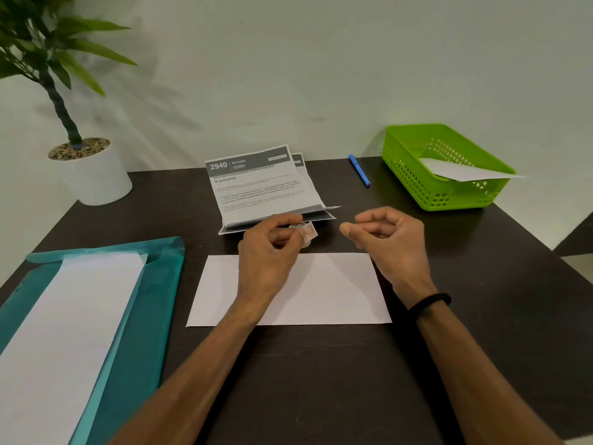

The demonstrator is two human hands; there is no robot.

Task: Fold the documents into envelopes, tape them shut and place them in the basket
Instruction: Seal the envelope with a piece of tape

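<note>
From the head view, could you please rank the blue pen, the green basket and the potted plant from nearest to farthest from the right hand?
Measured from the right hand:
1. Blue pen, just beyond the hand, toward the wall.
2. Green basket, at the table's far right corner, holding one white envelope.
3. Potted plant, across the table at the far left corner.

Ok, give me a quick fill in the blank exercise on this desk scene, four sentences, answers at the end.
1. The basket is coloured ____.
2. The left hand holds a roll of ____.
3. The pen lies between the printed documents and the ____.
4. The wristband sits on the ____ wrist.

Missing words: green; tape; basket; right
</note>
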